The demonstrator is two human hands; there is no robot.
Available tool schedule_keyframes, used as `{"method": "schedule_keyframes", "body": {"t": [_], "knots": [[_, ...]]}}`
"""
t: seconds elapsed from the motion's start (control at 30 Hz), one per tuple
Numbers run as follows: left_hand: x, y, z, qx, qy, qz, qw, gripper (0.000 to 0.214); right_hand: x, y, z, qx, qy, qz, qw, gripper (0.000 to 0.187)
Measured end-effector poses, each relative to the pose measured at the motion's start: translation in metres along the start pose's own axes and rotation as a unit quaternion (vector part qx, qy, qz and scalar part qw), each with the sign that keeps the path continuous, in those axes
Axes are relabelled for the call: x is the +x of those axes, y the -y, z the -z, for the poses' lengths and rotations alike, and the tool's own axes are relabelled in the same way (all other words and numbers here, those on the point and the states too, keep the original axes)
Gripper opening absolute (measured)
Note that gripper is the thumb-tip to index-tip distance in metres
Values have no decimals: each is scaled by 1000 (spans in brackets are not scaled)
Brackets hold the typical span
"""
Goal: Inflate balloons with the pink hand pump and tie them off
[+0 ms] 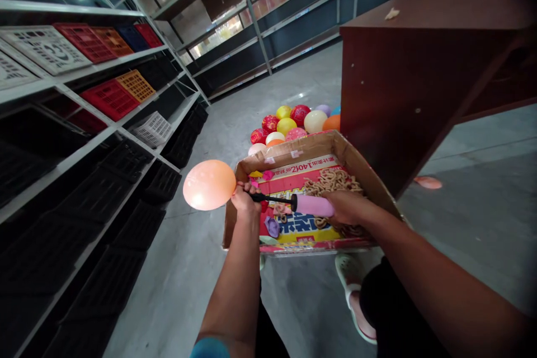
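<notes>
A partly inflated orange balloon [208, 184] hangs to the left of a cardboard box [319, 142]. My left hand [245, 199] is closed around the balloon's neck, pinching it onto the black nozzle of a hand pump. My right hand [348, 207] is wrapped round the pink pump [312, 205], held level over the box. Inside the box lie loose uninflated balloons and a pile of tan rubber bands [331, 180] on a printed red and yellow liner.
A pile of inflated balloons [293, 122] lies on the concrete floor behind the box. A dark wooden cabinet [403, 84] stands to the right, with a flat pink balloon [428, 182] beside it. Shelves with coloured and black crates [109, 98] line the left.
</notes>
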State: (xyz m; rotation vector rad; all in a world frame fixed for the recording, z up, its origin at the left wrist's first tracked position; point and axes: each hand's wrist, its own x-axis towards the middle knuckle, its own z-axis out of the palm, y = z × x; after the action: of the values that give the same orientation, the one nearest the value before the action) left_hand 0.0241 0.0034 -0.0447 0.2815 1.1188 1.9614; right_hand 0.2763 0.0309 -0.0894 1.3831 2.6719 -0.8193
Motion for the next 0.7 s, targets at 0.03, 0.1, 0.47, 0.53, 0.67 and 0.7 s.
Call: {"method": "schedule_keyframes", "body": {"t": [0.03, 0.1, 0.47, 0.53, 0.67, 0.7], "knots": [[-4, 7, 0, -13, -5, 5, 1000, 17, -1, 5, 0, -13, -10, 6, 1000, 51], [-11, 18, 3, -44, -19, 15, 999, 18, -3, 19, 0, -36, -23, 14, 999, 51], [-13, 6, 13, -42, -42, 37, 998, 16, -11, 18, 10, 4, 44, 19, 999, 48], [-8, -9, 8, -43, -28, 9, 999, 17, -17, 6, 20, 21, 57, 10, 998, 45], [-1, -30, 10, -53, -30, -24, 998, 16, -29, -8, 37, 10, 75, -1, 997, 42], [-2, -32, 12, -56, -31, -26, 998, 15, -31, -9, 38, -3, 67, -6, 998, 44]]}}
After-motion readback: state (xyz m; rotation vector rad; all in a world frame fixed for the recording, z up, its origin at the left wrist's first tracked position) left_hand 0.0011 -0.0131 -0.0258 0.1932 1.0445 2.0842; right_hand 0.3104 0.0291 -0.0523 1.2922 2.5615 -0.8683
